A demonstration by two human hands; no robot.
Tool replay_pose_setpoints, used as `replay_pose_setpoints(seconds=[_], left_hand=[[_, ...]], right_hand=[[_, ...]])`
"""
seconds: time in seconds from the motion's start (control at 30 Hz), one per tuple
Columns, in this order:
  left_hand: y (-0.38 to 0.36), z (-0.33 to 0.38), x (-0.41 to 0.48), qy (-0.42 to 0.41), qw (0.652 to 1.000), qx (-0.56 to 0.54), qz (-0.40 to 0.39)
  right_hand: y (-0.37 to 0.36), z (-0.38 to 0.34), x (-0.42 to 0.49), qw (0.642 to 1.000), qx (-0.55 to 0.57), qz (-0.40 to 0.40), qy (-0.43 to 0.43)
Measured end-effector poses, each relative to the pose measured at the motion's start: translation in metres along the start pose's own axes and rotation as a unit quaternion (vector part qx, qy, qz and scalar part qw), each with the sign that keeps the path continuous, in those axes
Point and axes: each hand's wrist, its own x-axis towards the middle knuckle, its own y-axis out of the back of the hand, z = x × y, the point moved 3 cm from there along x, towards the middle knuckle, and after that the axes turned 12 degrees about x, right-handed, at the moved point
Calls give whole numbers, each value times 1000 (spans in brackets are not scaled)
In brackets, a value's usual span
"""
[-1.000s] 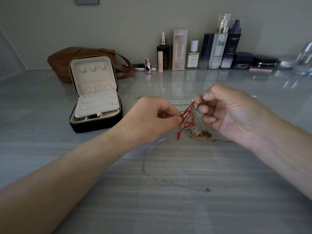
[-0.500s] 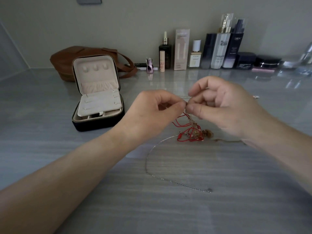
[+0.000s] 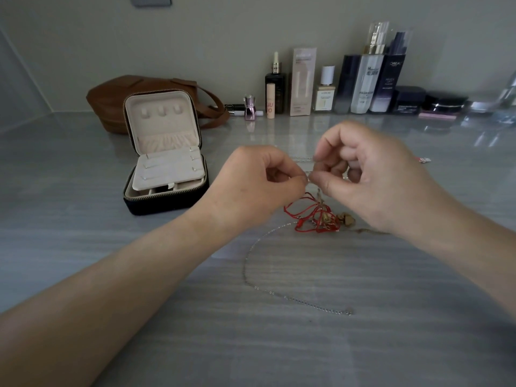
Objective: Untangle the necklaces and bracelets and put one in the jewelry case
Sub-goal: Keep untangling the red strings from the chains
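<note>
1. L hand (image 3: 262,185) & R hand (image 3: 371,177) met fingertip to fingertip above the middle of the grey wood-grain desk (image 3: 391,344). Each grip was closed, thumb vs forefinger, pinching a fine strand. Which strand exactly: too thin to tell.
2. The tangle of red cord, gold-coloured charms and thin metal chains (image 3: 312,217) lay just below the pinch point, a bit toward the desk's near edge. Its bulk rested on the desk, and a few strands rose from it to the fingers.
3. A thin silver chain necklace (image 3: 247,272) left the tangle's L side, curved toward the near edge, then swept R to its free clasp end. It lay slack and flat, touched by neither hand.
4. A fine gold-coloured chain (image 3: 368,231) ran off the tangle's R side and passed under the R wrist.
5. Key relation: the knot sat under both grips, w/ loose ends leading L and R. Judged: the next pull prob. needed to go sideways, parallel to the back edge, not straight up, or the knot would only tighten.
6. The black square zip jewelry case with cream lining (image 3: 167,202) stood open, lid upright, toward the desk's L side, well apart from the tangle. L hand was the nearer one. No piece seen in it yet.
7. A brown leather bag (image 3: 111,101) sat behind the case. A row of cosmetic bottles and jars (image 3: 368,88) lined the back edge.
</note>
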Motion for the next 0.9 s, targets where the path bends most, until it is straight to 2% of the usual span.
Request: replay_pose_setpoints(seconds=[0.2, 0.33, 0.4, 0.53, 0.67, 0.8, 0.9], left_hand=[[1, -2, 1, 29, 999, -14, 9], [3, -4, 2, 70, 997, -32, 10], [4, -8, 4, 107, 991, -75, -2], [3, -11, 6, 167, 962, -211, -54], [5, -12, 7, 186, 923, -327, -77], [5, -14, 8, 185, 900, -386, -76], [5, -15, 10, 182, 899, -392, -78]], right_hand=[[-2, 3, -1, 993, -107, -37, -37], [7, 8, 1, 995, -66, -24, -69], [10, 10, 1, 995, -39, -25, -83], [14, 14, 2, 994, -14, -23, -105], [14, 17, 3, 992, -13, -38, -123], [13, 17, 2, 988, 3, -56, -144], [14, 21, 2, 987, 16, -43, -156]])
